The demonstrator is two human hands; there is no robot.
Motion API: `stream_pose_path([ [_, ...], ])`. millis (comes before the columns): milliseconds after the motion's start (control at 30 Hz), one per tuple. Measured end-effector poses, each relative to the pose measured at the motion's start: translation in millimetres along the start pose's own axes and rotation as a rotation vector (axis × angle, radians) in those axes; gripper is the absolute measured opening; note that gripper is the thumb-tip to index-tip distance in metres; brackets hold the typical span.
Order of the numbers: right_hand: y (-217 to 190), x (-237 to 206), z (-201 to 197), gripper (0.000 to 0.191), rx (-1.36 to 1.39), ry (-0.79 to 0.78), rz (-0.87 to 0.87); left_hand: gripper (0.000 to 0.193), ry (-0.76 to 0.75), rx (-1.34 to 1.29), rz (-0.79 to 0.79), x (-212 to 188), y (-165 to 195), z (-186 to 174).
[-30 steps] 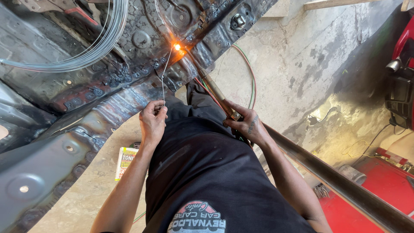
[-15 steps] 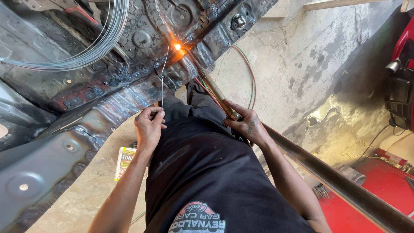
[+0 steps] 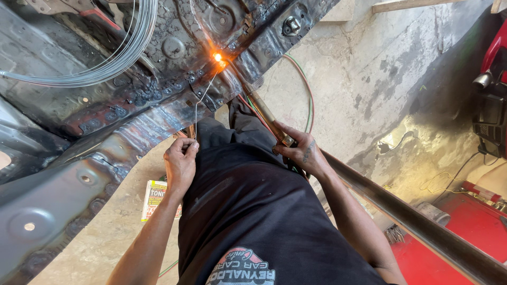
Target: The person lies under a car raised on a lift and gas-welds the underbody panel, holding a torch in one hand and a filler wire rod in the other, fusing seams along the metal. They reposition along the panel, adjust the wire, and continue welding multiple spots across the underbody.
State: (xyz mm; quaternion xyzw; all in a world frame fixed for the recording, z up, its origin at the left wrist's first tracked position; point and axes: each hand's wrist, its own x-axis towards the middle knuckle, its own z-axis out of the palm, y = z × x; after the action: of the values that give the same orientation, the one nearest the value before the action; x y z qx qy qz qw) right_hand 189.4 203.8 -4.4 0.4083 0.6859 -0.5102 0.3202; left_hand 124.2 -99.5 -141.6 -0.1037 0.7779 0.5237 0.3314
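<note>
Blackened sheet metal (image 3: 105, 132) glows orange where the torch (image 3: 264, 113) points. Right hand (image 3: 303, 153) grips the torch (firmly); left hand (image 3: 180, 161) pinches the filler wire (image 3: 203, 97).

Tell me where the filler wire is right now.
In the head view, the filler wire is left of centre, pinched in the left hand, its tip at the glowing spot on the dark metal panel.

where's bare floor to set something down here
Bare concrete floor lies right of the hoses, up to the red machine. A smaller patch sits below the booklet. It is crowded around the glowing spot, left hand and right hand.
</note>
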Motion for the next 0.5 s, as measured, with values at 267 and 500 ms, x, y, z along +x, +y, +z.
stream_pose_path([
  [267, -2.1, 0.1, -0.9, 0.074, -0.024, 0.006, 0.016, 0.01, -0.007, -0.085, -0.055, -1.4, -3.6, 1.3],
  [500, -2.9, -1.9, 1.5, 0.075, -0.021, 0.002, 0.012, 0.014, -0.018, -0.033, -0.01, -3.5, -4.6, 0.0],
])
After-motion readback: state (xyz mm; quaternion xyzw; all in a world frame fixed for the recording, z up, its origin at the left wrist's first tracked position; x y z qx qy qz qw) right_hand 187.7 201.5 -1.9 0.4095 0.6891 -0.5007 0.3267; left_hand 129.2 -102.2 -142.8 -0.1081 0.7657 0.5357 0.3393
